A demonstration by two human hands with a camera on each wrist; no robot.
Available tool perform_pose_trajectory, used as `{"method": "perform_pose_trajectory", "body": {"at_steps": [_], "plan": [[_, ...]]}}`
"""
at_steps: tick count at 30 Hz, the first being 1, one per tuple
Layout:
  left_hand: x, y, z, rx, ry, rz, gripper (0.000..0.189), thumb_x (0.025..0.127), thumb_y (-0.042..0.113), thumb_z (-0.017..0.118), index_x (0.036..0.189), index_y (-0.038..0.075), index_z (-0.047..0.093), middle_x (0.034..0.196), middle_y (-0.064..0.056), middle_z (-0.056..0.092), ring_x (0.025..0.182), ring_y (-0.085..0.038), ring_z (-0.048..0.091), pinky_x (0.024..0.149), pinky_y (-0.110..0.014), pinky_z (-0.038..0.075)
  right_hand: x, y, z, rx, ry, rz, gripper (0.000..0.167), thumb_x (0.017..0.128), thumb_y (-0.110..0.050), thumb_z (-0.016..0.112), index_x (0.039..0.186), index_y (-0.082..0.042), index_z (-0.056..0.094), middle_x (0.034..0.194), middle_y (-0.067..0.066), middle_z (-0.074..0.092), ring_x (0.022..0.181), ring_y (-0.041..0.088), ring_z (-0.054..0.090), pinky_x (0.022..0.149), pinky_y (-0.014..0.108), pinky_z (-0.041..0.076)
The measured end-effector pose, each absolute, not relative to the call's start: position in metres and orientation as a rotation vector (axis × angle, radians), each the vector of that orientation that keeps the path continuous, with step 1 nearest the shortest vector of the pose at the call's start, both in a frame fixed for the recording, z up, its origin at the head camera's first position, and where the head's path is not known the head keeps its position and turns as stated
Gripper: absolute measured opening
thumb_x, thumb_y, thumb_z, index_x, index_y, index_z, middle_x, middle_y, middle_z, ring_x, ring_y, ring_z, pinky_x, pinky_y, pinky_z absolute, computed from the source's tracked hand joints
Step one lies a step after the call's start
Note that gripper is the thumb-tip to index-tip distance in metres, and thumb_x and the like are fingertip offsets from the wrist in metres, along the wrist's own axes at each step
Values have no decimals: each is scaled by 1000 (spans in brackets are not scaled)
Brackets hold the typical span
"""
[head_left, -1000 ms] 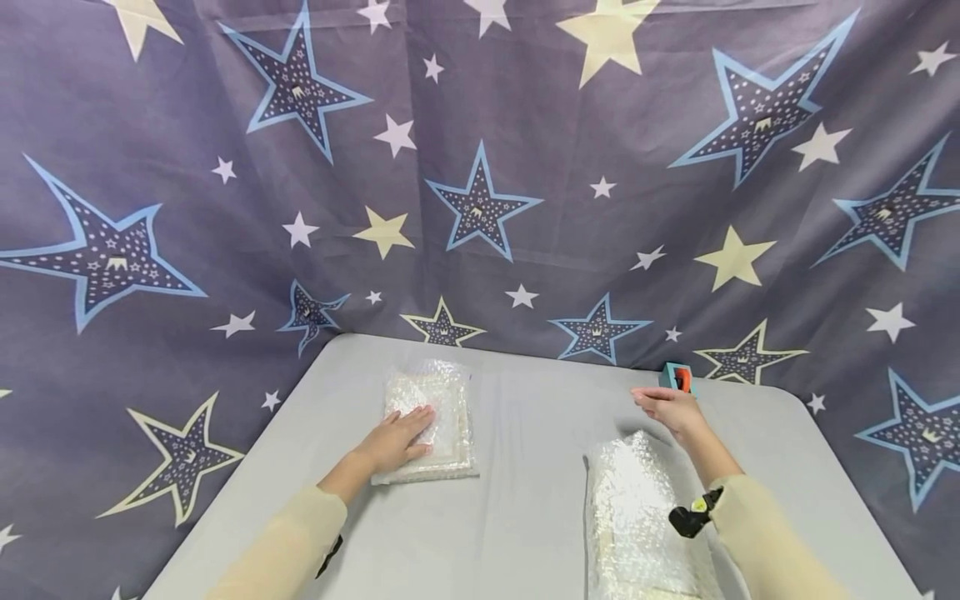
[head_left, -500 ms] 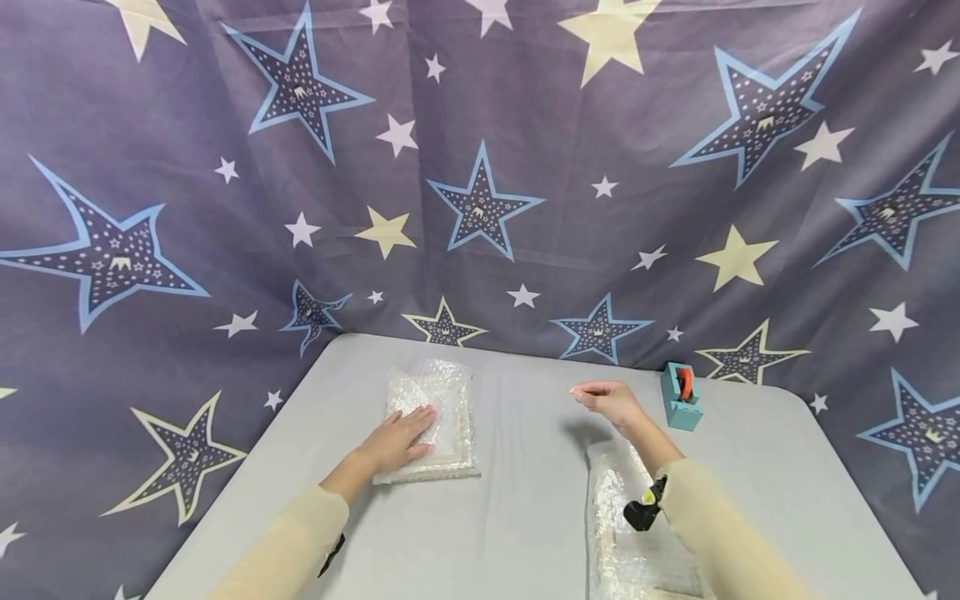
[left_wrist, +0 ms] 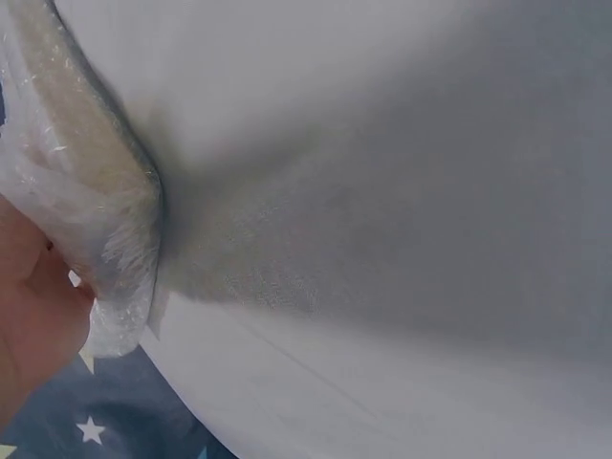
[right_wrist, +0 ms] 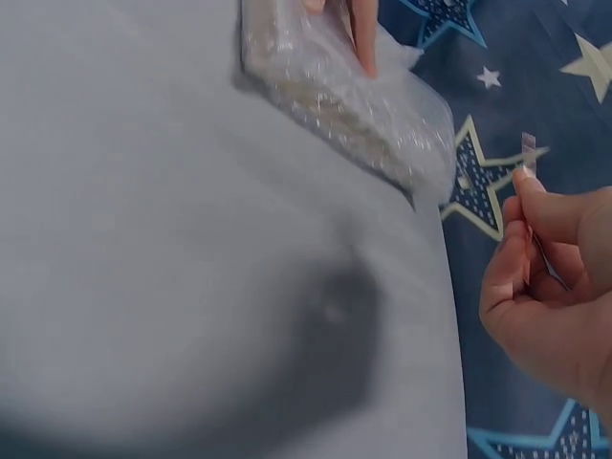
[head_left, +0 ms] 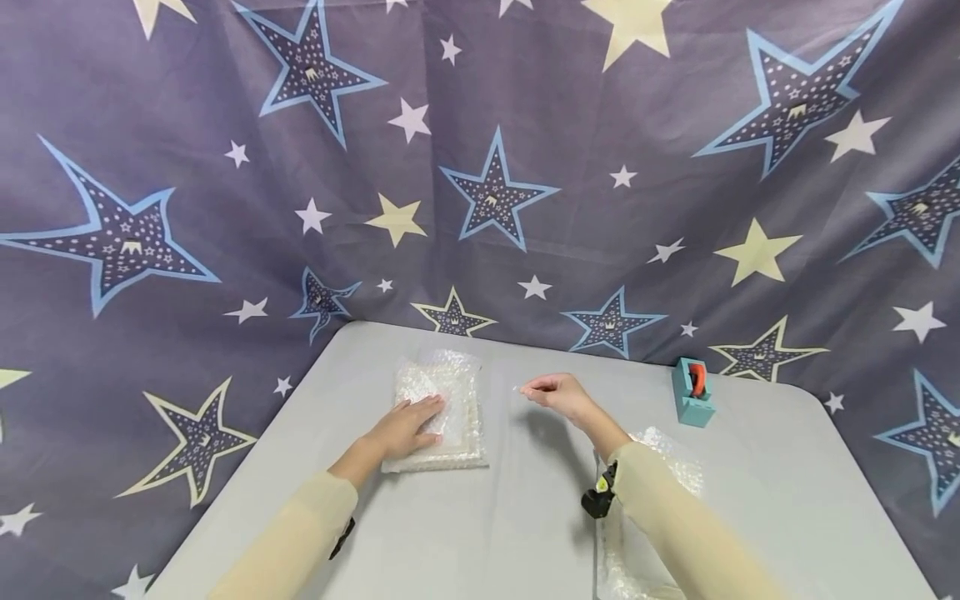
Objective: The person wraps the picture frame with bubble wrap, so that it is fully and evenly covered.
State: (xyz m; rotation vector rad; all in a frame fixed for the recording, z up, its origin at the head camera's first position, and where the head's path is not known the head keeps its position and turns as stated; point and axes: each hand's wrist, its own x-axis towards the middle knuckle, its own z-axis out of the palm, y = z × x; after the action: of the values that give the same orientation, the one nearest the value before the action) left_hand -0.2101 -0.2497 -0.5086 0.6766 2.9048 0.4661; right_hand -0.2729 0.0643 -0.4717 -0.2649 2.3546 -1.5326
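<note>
A flat package wrapped in bubble wrap [head_left: 463,417] lies at the left of the table. My left hand [head_left: 405,429] rests on it with fingers spread, and in the left wrist view that hand [left_wrist: 33,316] is at the wrap's edge. To the right of the package my right hand [head_left: 558,396] is raised above the table. Between its thumb and fingers it pinches a short strip of clear tape [right_wrist: 529,151], whose end sticks up past the fingertips in the right wrist view.
A teal tape dispenser [head_left: 692,404] with an orange-red core stands at the back right of the grey table [head_left: 525,517]. Under the right forearm lies more bubble wrap [head_left: 671,458], partly hidden by the sleeve. A star-patterned curtain [head_left: 570,250] hangs behind the table.
My right hand has moved left from beside the tape dispenser toward the wrapped package, bringing the tape strip. The left hand has stayed on the package. The head view has shifted slightly.
</note>
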Motion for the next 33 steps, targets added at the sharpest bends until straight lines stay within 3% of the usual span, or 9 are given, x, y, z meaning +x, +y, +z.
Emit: {"method": "perform_pose_trajectory", "body": {"at_steps": [8, 22, 33], "plan": [[-217, -250, -508, 685, 2951, 506, 66, 86, 33, 69, 139, 0, 47, 144, -20, 49, 134, -38, 47, 112, -57, 35, -284, 21, -469, -409, 2376, -1418, 17, 88, -15, 69, 100, -5, 75, 104, 10, 75, 78, -1, 61, 70, 15, 51], [-223, -252, -513, 550, 2950, 650, 75, 79, 39, 76, 139, 3, 47, 141, -15, 54, 131, -33, 52, 112, -54, 36, -299, -48, -474, -894, 2465, -1119, 9, 84, -10, 71, 89, -3, 77, 87, 10, 76, 68, -2, 58, 67, 13, 52], [-219, -256, -516, 553, 2934, 752, 75, 79, 35, 76, 139, 1, 46, 141, -17, 54, 130, -36, 51, 111, -57, 34, -291, -74, -493, -1010, 2530, -957, 7, 79, -8, 74, 73, -4, 74, 67, 6, 70, 55, 0, 46, 53, 9, 43]]}}
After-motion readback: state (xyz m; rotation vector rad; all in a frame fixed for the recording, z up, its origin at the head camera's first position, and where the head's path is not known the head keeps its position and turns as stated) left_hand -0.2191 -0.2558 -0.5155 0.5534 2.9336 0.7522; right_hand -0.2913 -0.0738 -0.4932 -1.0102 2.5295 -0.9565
